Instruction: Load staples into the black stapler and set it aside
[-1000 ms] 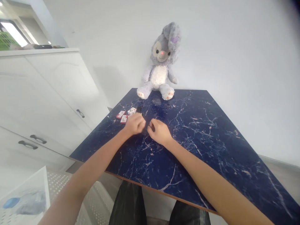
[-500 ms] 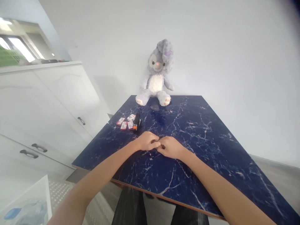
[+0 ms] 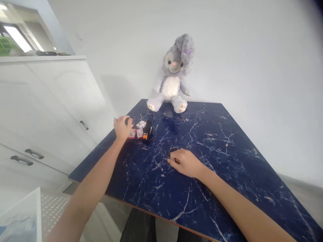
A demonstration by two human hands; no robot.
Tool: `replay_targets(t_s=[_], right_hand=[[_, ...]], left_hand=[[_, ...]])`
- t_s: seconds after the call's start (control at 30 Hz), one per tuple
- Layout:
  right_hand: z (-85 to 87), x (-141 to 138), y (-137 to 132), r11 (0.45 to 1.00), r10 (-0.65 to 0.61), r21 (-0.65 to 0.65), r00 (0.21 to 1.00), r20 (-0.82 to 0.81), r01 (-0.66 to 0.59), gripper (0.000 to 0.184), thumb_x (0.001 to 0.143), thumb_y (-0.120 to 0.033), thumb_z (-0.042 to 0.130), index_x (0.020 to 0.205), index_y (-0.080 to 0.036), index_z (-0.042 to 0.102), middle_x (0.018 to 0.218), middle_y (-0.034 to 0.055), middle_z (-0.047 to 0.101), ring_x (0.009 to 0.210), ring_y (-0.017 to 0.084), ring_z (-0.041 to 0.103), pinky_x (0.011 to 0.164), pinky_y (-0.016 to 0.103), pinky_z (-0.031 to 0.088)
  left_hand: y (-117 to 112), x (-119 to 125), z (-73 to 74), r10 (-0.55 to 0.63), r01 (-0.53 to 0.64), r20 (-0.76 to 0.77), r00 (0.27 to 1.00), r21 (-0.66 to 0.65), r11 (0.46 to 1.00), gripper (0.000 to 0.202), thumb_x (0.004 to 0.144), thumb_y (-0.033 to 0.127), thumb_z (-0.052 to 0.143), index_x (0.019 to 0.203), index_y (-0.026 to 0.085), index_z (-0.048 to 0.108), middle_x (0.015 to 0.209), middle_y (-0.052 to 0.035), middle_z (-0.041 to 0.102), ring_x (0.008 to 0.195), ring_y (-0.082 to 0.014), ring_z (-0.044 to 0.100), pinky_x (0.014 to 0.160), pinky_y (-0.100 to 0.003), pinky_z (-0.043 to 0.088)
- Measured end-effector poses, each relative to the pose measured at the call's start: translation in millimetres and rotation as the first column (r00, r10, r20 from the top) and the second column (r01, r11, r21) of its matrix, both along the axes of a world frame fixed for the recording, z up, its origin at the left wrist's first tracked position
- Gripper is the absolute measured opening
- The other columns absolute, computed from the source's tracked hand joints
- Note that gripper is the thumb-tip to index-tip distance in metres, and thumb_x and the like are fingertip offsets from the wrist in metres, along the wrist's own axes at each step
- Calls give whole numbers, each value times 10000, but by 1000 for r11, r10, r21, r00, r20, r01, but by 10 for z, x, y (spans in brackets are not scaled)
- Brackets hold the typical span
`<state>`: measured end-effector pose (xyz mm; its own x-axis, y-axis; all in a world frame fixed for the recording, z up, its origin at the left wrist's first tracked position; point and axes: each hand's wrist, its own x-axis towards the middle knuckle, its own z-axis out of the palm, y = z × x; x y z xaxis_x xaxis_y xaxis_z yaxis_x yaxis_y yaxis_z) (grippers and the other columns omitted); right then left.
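Observation:
My left hand (image 3: 122,127) is over the left edge of a group of small red-and-white boxes (image 3: 139,133), its fingers curved and apart. It hides most of the leftmost box, and I cannot tell whether the fingertips touch it. To the right of these boxes is a black stapler (image 3: 147,131) with an orange label. A white box (image 3: 141,124) lies behind the red ones. On the table's middle rests my right hand (image 3: 185,163), curled into a loose fist with nothing visible in it.
The blue marbled table (image 3: 214,134) reaches back to the wall. A grey plush rabbit (image 3: 172,75) sits at its far edge. White cabinets (image 3: 50,101) stand on the left, and a white perforated container (image 3: 51,208) is at lower left.
My left hand has parted from my right hand and moved forward and left to the small boxes. My right hand stays in nearly the same place. The camera view has shifted slightly.

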<state>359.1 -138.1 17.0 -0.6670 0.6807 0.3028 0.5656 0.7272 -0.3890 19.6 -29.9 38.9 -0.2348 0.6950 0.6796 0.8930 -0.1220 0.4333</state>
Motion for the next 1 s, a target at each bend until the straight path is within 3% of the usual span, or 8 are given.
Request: replay_targets(t_s=[0.13, 0.27, 0.33, 0.43, 0.5, 0.57, 0.77, 1.0], right_hand=[[-17, 11, 6, 1000, 0, -3, 1000, -12, 0, 368, 955, -276, 552, 628, -200, 403, 603, -40, 522, 566, 108, 443, 661, 270, 362], [1, 13, -7, 999, 0, -44, 999, -33, -1, 289, 955, -289, 552, 681, -214, 500, 636, -28, 552, 584, 125, 491, 627, 277, 386], [10, 11, -6, 997, -53, -62, 993, -101, 47, 87, 946, -293, 564, 905, -234, 612, 779, -2, 630, 676, 152, 571, 669, 292, 450], [22, 41, 27, 984, -173, 3, 949, -263, 180, 505, 871, -271, 646, 1353, -236, 500, 1261, 104, 612, 1124, 259, 600, 955, 404, 495], [48, 102, 64, 984, -146, 56, 938, -315, 171, 685, 800, -244, 705, 1432, -244, 440, 1448, 128, 484, 1338, 311, 466, 1098, 471, 417], [100, 194, 99, 996, -52, 58, 953, -297, 72, 655, 769, -226, 733, 1380, -270, 503, 1413, 107, 512, 1318, 304, 489, 1104, 472, 417], [255, 390, 129, 998, -56, -42, 978, -200, 48, 355, 806, -441, 788, 1079, -250, 666, 1000, 41, 681, 892, 210, 647, 801, 340, 507], [174, 403, 180, 956, -278, 39, 941, -196, 290, 296, 828, -444, 761, 1008, -230, 666, 995, 45, 693, 881, 209, 649, 792, 330, 487]], left_hand=[[192, -176, -96, -203, 227, 102, 974, -356, 907, 425, 988, 417, 399, 1217, 225, 701, 1236, -60, 724, 1155, -251, 632, 1016, -367, 450], [210, 126, -158, -434, 389, 6, 901, -454, 802, 441, 982, 429, 441, 1315, 252, 668, 1207, -65, 737, 1125, -270, 631, 1020, -405, 450], [133, 349, -158, -528, 455, -33, 849, -465, 760, 435, 988, 406, 441, 1328, 250, 663, 1200, -74, 737, 1111, -274, 629, 1017, -420, 447], [-85, 726, -138, -685, 594, -38, 728, -465, 657, 408, 993, 370, 452, 1322, 257, 665, 1222, -65, 728, 1105, -261, 627, 1023, -421, 444], [-246, 952, -109, -788, 688, -13, 616, -479, 546, 407, 991, 349, 471, 1354, 269, 637, 1258, -57, 712, 1110, -245, 623, 1011, -404, 456], [-363, 1084, -61, -855, 749, 1, 518, -483, 453, 442, 994, 321, 473, 1424, 280, 566, 1345, -47, 668, 1152, -231, 611, 1033, -396, 446], [-351, 833, 69, -794, 672, -20, 607, -520, 527, 345, 955, 373, 548, 1253, 276, 691, 1215, -53, 726, 1086, -248, 644, 998, -413, 461], [-324, 659, 101, -709, 551, -87, 699, -567, 613, 388, 948, 412, 518, 1261, 252, 682, 1212, -96, 672, 1050, -248, 651, 916, -369, 503]])
